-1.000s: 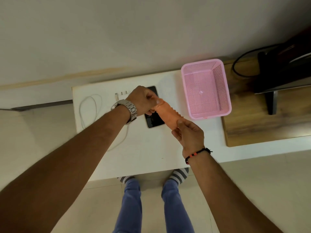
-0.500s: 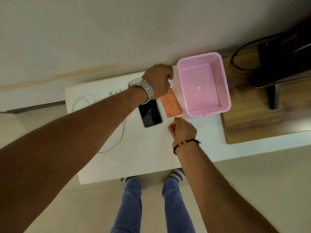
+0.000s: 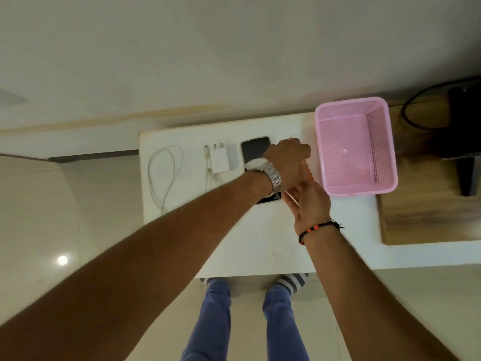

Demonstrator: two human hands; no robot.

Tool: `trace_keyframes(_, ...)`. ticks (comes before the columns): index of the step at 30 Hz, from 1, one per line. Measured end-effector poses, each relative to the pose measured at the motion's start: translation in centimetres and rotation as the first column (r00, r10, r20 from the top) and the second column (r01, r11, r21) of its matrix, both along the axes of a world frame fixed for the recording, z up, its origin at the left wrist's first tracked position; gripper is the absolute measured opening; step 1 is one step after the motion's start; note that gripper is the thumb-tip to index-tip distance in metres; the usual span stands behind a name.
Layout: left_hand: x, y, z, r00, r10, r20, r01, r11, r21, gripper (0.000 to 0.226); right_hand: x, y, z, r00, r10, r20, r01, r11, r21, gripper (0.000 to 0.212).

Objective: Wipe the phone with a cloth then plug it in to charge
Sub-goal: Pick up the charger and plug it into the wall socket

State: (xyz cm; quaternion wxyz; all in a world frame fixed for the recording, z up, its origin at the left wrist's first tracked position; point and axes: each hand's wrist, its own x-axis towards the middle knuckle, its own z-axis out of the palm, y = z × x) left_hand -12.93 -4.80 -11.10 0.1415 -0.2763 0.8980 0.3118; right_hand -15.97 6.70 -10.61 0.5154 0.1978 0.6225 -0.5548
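Phone (image 3: 253, 151) flat and face up on white table (image 3: 260, 238), between white charger (image 3: 220, 160) and pink basket (image 3: 355, 147); wrist crossing its near half. Left hand (image 3: 287, 162) over orange cloth (image 3: 306, 170), fingers curled, only slivers of cloth showing; grip on it not clear. Right hand (image 3: 311, 201) just below, fingers extended, touching left hand. White cable (image 3: 162, 175) looped at far left.

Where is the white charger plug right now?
In the head view, the white charger plug lies on the white table, between the looped white cable on its left and the phone on its right.
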Motion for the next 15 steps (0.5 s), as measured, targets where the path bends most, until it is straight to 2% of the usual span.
trace_keyframes(2,2.8,-0.2,1.6,0.941,0.267,-0.208,-0.245,0.961,0.127,0.025,0.7,-0.4,0.8,0.992,0.071,-0.105,-0.071,0.997,-0.002,0.024)
trace_keyframes(4,6.0,-1.0,2.5,0.772,0.551,-0.318,-0.498,0.834,0.235,0.025,1.9,-1.2,1.3,0.972,0.149,-0.183,-0.153,0.988,-0.012,0.016)
trace_keyframes(7,10.8,-3.4,2.1,0.508,0.830,-0.230,-0.787,0.556,0.269,0.023,4.2,-3.8,1.4,0.908,0.323,-0.267,-0.336,0.942,-0.004,0.018)
trace_keyframes(10,14.9,-5.6,0.5,0.329,0.943,-0.049,-0.899,0.328,0.290,0.029,6.4,-7.1,0.5,0.794,0.494,-0.354,-0.502,0.862,0.076,0.026)
trace_keyframes(12,16.5,-6.3,-0.2,0.303,0.950,0.070,-0.904,0.263,0.338,0.031,7.4,-9.0,-0.1,0.730,0.565,-0.385,-0.561,0.817,0.135,0.032)
trace_keyframes(15,17.5,-6.8,-0.6,0.351,0.924,0.150,-0.886,0.276,0.373,0.021,8.4,-11.1,-0.9,0.617,0.670,-0.413,-0.625,0.736,0.261,0.035)
